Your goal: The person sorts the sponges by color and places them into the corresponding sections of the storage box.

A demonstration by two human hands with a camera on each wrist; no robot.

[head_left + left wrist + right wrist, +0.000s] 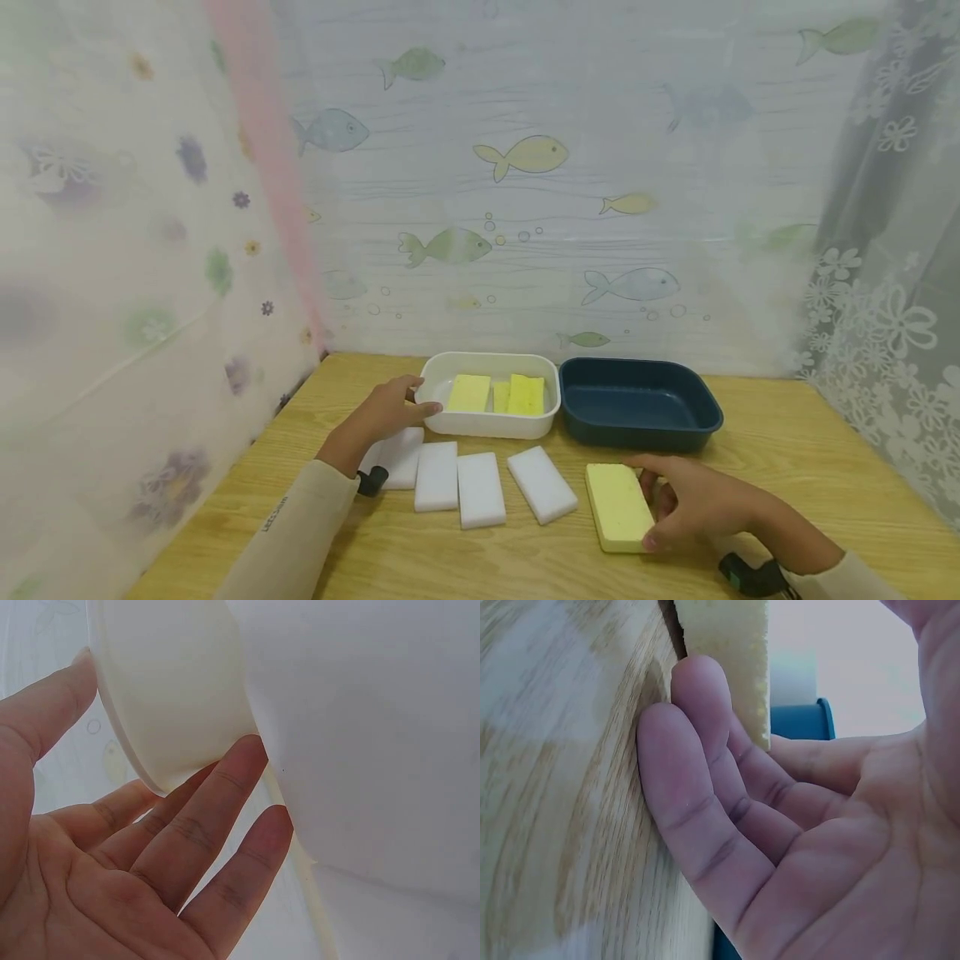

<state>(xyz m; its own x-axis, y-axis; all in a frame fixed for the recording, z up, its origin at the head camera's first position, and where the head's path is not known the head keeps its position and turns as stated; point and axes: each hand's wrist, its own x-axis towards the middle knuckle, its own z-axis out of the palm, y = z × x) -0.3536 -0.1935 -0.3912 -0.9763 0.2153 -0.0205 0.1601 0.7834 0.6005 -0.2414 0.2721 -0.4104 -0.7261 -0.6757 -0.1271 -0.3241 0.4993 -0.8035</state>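
Note:
At the left end of a white rectangular basin (491,426), my left hand (390,407) holds the rim, thumb on the near side and fingers around the end wall; the left wrist view shows its fingers (238,769) against the outside. Inside that basin are yellow sponges (470,392), one brighter (527,395). My right hand (708,500) grips a pale yellow sponge block (619,508) along its right side, index finger at the far end and thumb at the near corner. From the right wrist, curled fingers (675,761) show low beside the sponge's pale edge (731,667).
White sponge blocks lie in front of the basin: one (401,460) partly behind my left wrist, others (437,477) in a row, and a slanted one (542,485). A dark blue basin (641,437) stands right of the white one. Fish-printed sheeting (517,267) hangs behind the wooden table (540,567).

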